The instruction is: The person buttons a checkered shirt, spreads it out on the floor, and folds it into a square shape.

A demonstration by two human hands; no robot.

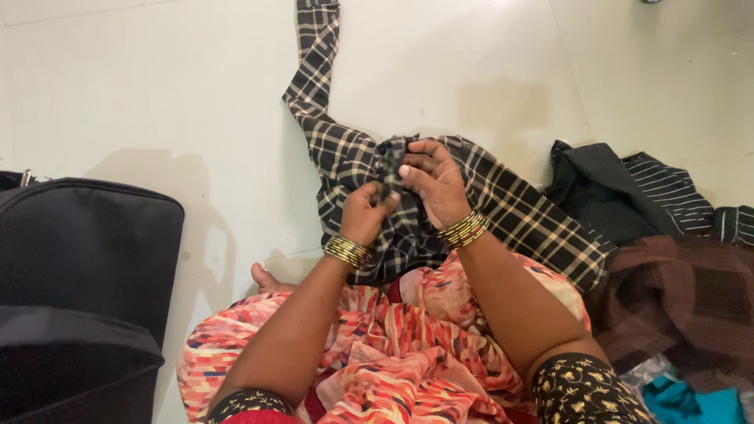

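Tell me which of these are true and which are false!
1. Both hands hold the checked shirt. True: the left hand and the right hand bunch its cloth.
2. The shirt is plain red. False: it is black with pale checks.
3. A black bag sits on the left. True.
4. The floor is dark wood. False: it is pale tile.
5. The wrists are bare. False: both wear gold bangles.

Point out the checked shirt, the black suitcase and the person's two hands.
checked shirt [518,212]: head view, on the body cloth right of the hands.
black suitcase [86,259]: head view, on its lid.
left hand [365,213]: head view, on the knuckles.
right hand [436,184]: head view, on its back.
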